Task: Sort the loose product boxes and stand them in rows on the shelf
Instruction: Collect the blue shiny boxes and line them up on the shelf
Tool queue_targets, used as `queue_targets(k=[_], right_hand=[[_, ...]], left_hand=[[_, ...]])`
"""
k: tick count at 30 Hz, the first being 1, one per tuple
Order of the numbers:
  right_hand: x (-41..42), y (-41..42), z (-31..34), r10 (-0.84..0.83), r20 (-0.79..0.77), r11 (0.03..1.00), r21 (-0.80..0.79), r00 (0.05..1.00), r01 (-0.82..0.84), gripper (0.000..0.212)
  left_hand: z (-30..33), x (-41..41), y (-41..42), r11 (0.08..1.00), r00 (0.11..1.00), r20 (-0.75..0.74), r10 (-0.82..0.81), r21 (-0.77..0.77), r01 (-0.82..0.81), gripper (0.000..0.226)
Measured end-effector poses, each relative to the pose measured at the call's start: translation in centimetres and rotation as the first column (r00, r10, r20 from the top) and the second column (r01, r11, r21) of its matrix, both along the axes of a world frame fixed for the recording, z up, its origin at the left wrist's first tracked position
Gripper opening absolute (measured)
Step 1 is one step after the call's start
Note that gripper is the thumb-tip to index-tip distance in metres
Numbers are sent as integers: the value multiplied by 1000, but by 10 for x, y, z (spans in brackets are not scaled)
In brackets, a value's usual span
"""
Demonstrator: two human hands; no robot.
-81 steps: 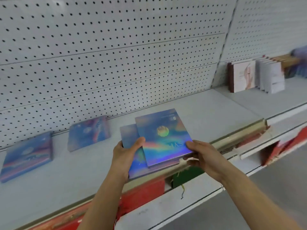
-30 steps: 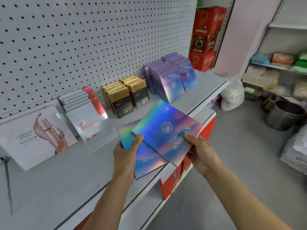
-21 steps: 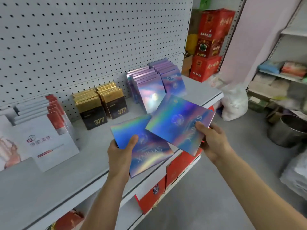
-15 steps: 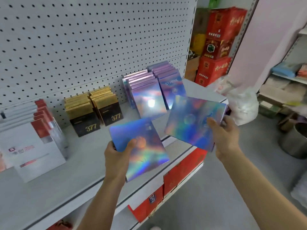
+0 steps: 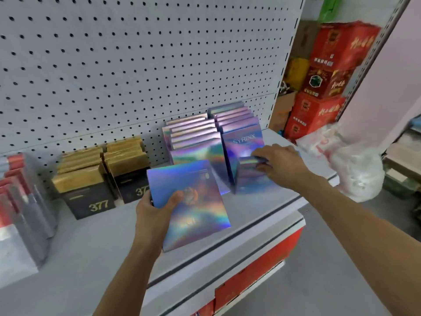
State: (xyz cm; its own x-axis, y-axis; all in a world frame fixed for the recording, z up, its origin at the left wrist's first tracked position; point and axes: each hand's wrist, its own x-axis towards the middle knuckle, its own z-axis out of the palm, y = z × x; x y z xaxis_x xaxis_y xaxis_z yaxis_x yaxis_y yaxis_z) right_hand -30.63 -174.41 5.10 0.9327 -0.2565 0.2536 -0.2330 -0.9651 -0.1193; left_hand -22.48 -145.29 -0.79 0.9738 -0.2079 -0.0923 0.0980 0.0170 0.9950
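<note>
My left hand (image 5: 157, 210) grips a flat holographic box (image 5: 193, 206) by its left edge and holds it tilted over the front of the grey shelf (image 5: 95, 254). My right hand (image 5: 280, 163) clasps a second holographic box (image 5: 252, 176) by its top edge; that box stands upright on the shelf at the front of the right row of holographic boxes (image 5: 239, 124). A left row of holographic boxes (image 5: 193, 135) stands beside it, leaning against the pegboard.
Two rows of gold-and-black "377" boxes (image 5: 91, 179) stand left of the holographic rows, with red-and-white boxes (image 5: 20, 197) further left. Red cartons (image 5: 328, 83) are stacked past the shelf's right end, by a white plastic bag (image 5: 355, 169). More red boxes (image 5: 257, 270) sit under the shelf.
The two boxes, first held together, have been parted. My right hand carried its box to the right row and stood it upright there; my left hand kept the other box over the shelf front.
</note>
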Motion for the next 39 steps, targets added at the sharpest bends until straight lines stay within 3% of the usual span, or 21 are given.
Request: queue_targets(k=[3,6,13,17,20,22,24,26,28,29,31,33,35,37,39], right_hand=[[30,-25,-3,53,0,998,-21,999,-53,19],[56,-37,-10,60,-34,987,-147,998,-65,27],[84,-48,-34,139,11,977,-165,990,-136,80],[90,-55,-48,230,69,961,-176,971,-215,96],[90,-59,-52,244,122,964,-141,962,-227,95],[87,-55,-48,241,216,970,-87,946,-228,80],[80,-39,-33,273,295,943,107,916,-316,65],[70,-14,-14,375,281,814,356,883,-459,70],[61,8,2,516,171,727,431,839,-535,78],[57,15,7,555,114,713,447,824,-541,75],[50,19,10,562,104,619,605,820,-501,44],[45,13,6,504,231,412,782,832,-467,20],[38,6,-4,377,309,249,874,873,-416,27],[31,4,-18,230,340,51,931,912,-360,32],[27,8,-29,100,315,-198,936,944,-291,31]], left_hand=[[1,13,-12,1000,999,-33,24,4,-24,27],[4,18,-20,999,998,-49,35,12,-35,26],[16,14,-27,994,994,-54,100,-28,-101,24],[20,5,-30,990,989,-70,129,-56,-133,25],[20,1,-30,994,992,-75,102,-35,-104,34],[22,-3,-32,999,998,-48,46,19,-46,40],[25,-7,-36,997,1000,3,-14,77,14,40],[32,-11,-41,988,994,75,-85,133,75,37],[40,-13,-45,962,968,169,-186,232,145,37],[44,-14,-48,940,948,205,-242,290,177,37],[51,-17,-54,900,922,226,-313,380,212,38],[60,-20,-58,901,946,220,-240,412,133,38],[64,-19,-57,937,967,252,-41,346,-50,43],[63,-17,-55,967,962,225,154,165,-193,57],[57,-20,-58,978,971,146,189,64,-200,61]])
